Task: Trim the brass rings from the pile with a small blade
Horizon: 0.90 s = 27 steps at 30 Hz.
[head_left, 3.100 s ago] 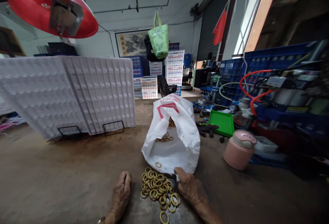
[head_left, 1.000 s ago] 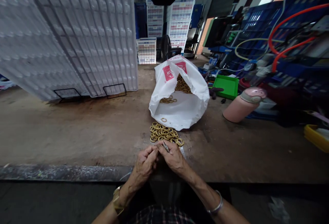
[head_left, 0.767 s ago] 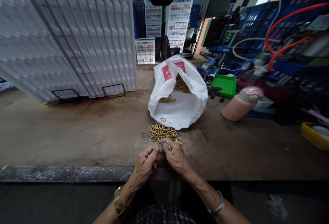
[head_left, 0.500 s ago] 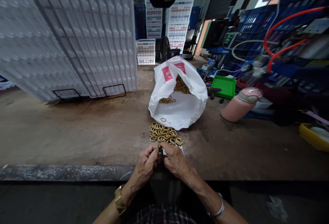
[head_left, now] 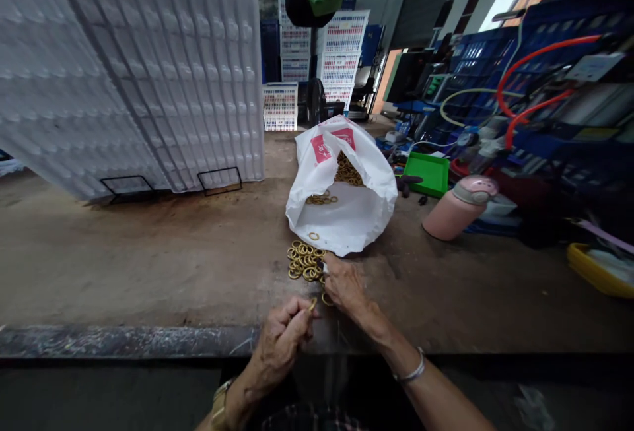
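Note:
A small heap of brass rings [head_left: 303, 262] lies on the brown workbench [head_left: 148, 266], just in front of an open white plastic bag [head_left: 347, 213] that holds more rings. My left hand [head_left: 282, 342] is near the bench's front edge, fingers pinched on one brass ring [head_left: 312, 303]. My right hand [head_left: 345, 286] reaches forward onto the near right side of the heap, fingers curled down among the rings; a small grey tool tip shows at its fingertips. A ring lies under its palm edge.
A stack of white moulded trays [head_left: 133, 81] leans on wire stands at the left. At the right stand a pink jar [head_left: 458, 208], a green tray [head_left: 430, 173], blue crates with red hoses [head_left: 535, 81] and a yellow tray [head_left: 597, 272].
My hands, earlier joined at the heap's near edge, have parted: the left drew back toward me with a ring, the right moved forward onto the heap. The camera tilted down since the oldest frame.

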### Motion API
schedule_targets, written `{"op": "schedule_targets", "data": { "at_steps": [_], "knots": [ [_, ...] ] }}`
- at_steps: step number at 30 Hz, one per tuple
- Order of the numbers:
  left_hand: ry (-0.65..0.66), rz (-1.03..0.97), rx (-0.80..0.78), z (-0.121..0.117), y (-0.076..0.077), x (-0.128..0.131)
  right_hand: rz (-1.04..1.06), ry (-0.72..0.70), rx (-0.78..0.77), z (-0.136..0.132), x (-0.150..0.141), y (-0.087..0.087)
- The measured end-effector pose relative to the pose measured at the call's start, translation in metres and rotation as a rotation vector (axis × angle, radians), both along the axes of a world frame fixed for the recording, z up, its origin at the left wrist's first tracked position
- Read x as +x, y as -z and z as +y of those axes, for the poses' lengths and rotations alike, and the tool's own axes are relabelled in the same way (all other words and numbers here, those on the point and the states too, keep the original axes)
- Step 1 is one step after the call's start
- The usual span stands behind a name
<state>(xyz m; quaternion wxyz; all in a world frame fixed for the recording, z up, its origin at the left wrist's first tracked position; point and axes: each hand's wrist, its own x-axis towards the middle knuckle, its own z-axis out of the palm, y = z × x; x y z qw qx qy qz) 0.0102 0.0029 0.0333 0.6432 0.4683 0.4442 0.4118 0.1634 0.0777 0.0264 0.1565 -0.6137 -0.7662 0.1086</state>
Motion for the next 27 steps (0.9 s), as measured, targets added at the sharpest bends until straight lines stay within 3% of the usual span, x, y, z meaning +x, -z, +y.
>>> {"op": "schedule_targets", "data": {
  "at_steps": [5, 13, 21, 27],
  "knots": [
    [-0.108, -0.262, -0.268, 0.007, 0.012, 0.001, -0.032, 0.052, 0.034, 0.047, 0.009, -0.003],
    [-0.161, -0.359, -0.306, 0.012, 0.018, -0.012, -0.054, 0.080, -0.068, 0.108, 0.001, 0.016],
    [-0.171, -0.603, -0.415, 0.017, 0.023, -0.022, -0.019, 0.125, -0.109, 0.114, -0.003, 0.030],
    [-0.264, -0.601, -0.433, 0.025, 0.021, -0.020, 0.109, 0.114, -0.068, 0.098, 0.002, 0.010]
  ]
}}
